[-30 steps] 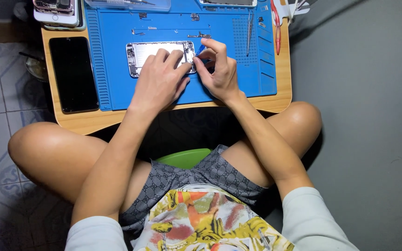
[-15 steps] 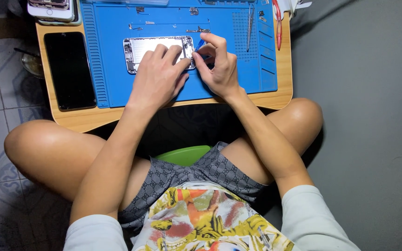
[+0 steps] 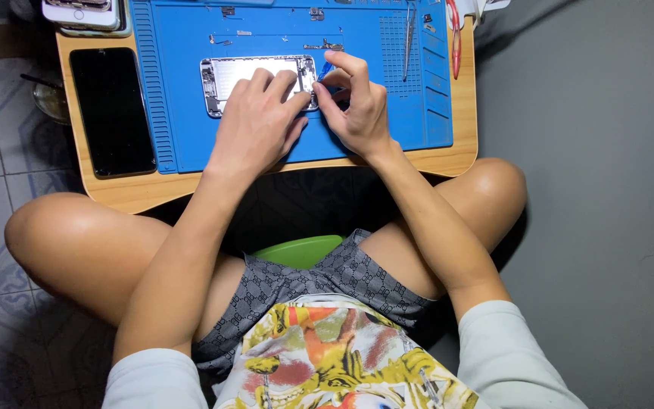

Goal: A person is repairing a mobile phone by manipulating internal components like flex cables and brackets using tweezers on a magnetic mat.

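An opened phone body (image 3: 228, 76), silver inside, lies flat on a blue work mat (image 3: 191, 136) on a small wooden table (image 3: 463, 129). My left hand (image 3: 255, 121) rests on it, fingers spread over its right half, pressing it down. My right hand (image 3: 353, 102) is pinched around a small blue tool (image 3: 325, 70) whose tip sits at the phone body's right end. The hands touch each other there. The tool's tip is hidden by my fingers.
A black phone screen (image 3: 111, 110) lies left of the mat. More phones (image 3: 85, 14) are stacked at the table's far left corner. Tweezers (image 3: 409, 38), small metal parts (image 3: 323, 45) and a red-handled tool (image 3: 454, 38) lie on the mat's far side. A green stool (image 3: 300, 250) is under me.
The view has shifted slightly, so the table sits higher in frame. Both hands stay on the phone body, with only small finger movements at its right end.
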